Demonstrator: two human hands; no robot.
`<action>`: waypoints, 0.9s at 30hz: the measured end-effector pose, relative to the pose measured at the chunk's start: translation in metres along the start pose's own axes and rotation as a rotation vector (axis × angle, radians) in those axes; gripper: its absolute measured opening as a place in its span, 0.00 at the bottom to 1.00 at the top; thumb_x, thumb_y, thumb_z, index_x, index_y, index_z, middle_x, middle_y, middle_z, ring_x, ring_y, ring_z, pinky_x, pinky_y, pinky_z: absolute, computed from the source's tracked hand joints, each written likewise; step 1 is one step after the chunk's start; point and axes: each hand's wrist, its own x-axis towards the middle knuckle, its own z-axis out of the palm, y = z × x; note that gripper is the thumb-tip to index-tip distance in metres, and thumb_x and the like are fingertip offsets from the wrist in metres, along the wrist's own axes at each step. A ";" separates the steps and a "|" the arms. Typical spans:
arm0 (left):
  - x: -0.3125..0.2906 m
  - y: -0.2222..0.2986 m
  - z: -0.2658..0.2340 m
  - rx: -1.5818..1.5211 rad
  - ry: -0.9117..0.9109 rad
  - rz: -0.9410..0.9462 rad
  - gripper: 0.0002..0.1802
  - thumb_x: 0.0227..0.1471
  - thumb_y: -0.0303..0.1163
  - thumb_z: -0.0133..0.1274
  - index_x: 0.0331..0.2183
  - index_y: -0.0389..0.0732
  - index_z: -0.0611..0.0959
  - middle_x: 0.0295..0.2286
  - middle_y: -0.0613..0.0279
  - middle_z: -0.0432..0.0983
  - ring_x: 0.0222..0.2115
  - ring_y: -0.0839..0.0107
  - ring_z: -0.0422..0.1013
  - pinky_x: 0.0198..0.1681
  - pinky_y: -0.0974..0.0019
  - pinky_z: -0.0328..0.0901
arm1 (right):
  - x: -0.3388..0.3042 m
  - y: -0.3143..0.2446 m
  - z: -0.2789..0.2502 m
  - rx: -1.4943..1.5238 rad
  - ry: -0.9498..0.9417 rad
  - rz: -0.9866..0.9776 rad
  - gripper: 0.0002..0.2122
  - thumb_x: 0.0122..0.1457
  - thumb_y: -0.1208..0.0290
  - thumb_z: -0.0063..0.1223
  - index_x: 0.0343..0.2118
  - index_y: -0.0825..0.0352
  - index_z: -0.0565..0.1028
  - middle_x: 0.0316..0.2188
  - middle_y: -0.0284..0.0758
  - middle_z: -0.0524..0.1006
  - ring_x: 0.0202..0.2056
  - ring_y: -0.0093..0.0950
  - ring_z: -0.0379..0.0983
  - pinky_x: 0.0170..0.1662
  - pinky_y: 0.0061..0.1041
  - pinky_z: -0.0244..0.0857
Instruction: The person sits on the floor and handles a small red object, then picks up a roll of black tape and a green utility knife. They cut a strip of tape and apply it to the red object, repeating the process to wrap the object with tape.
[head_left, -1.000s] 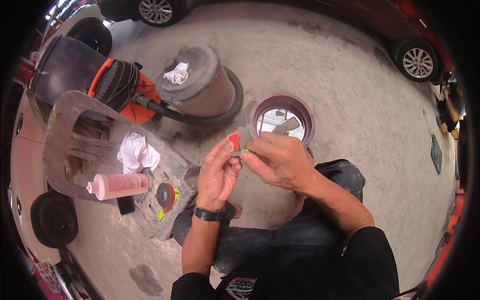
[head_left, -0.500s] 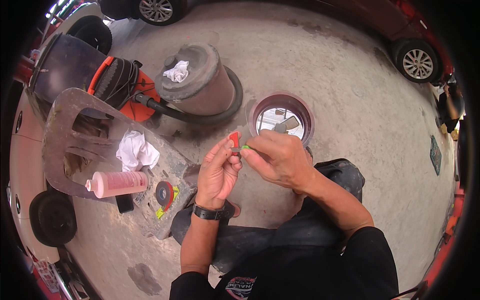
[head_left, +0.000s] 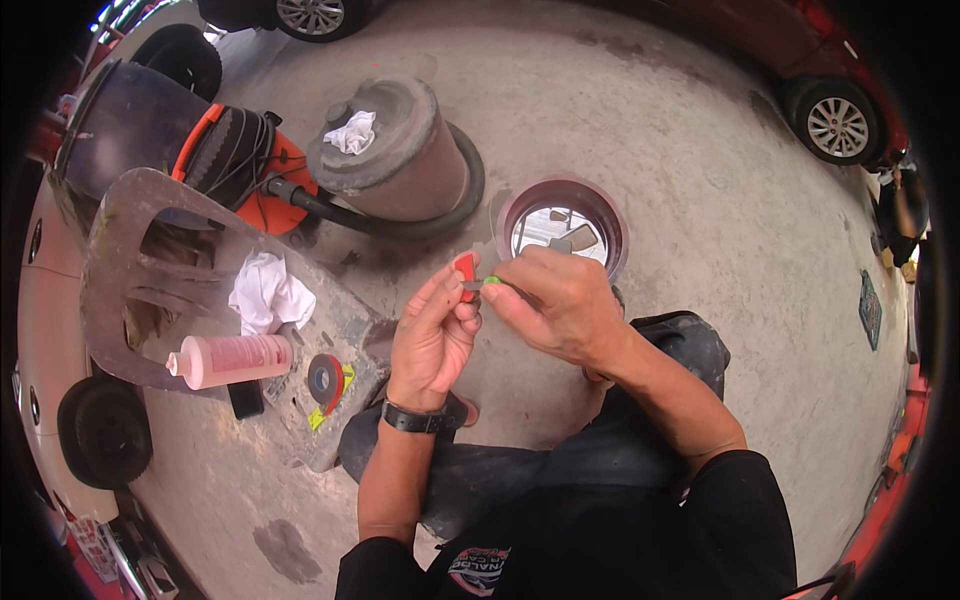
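Observation:
My left hand (head_left: 432,350) is raised in front of me, its fingertips pinching a small flat red piece (head_left: 465,266). From the right, my right hand (head_left: 562,305) grips a small tool with a bright green end (head_left: 491,281); most of it is hidden in the fingers. A thin grey strip (head_left: 473,286), like a blade, spans between the green end and the red piece. Whether it cuts into the red piece I cannot tell. To the left, a roll of red-edged tape (head_left: 325,380) rests on a plastic chair (head_left: 345,325) beside yellow-green pieces (head_left: 347,376).
On the chair lie a pink bottle (head_left: 235,360), a white cloth (head_left: 270,290) and a dark phone-like object (head_left: 245,400). Behind are an orange-black vacuum (head_left: 285,165) and a lidded bin (head_left: 420,180). A round maroon tub (head_left: 620,220) with mirror-like contents stands ahead. Parked cars surround the floor.
Both hands keep nearly the same pose, with the green end still against the red piece. The whole view has shifted slightly.

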 end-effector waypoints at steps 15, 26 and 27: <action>-0.001 -0.001 0.000 0.064 0.026 0.054 0.18 0.64 0.25 0.54 0.54 0.32 0.79 0.33 0.62 0.83 0.29 0.77 0.80 0.33 0.72 0.76 | -0.001 -0.007 -0.002 0.064 -0.031 0.017 0.05 0.57 0.72 0.64 0.32 0.66 0.80 0.21 0.36 0.72 0.21 0.33 0.71 0.24 0.32 0.63; -0.002 0.000 0.005 0.043 0.028 0.021 0.18 0.65 0.27 0.55 0.54 0.31 0.79 0.32 0.63 0.83 0.27 0.80 0.78 0.31 0.74 0.73 | 0.002 -0.003 0.001 0.020 0.008 -0.003 0.06 0.58 0.67 0.64 0.32 0.63 0.81 0.21 0.33 0.73 0.20 0.35 0.73 0.21 0.33 0.63; -0.004 -0.001 0.004 0.047 0.030 0.019 0.18 0.64 0.27 0.55 0.54 0.31 0.79 0.32 0.63 0.82 0.27 0.80 0.78 0.31 0.74 0.73 | 0.000 -0.004 0.001 0.017 0.007 0.002 0.06 0.58 0.67 0.64 0.32 0.63 0.81 0.21 0.33 0.73 0.20 0.34 0.73 0.21 0.33 0.63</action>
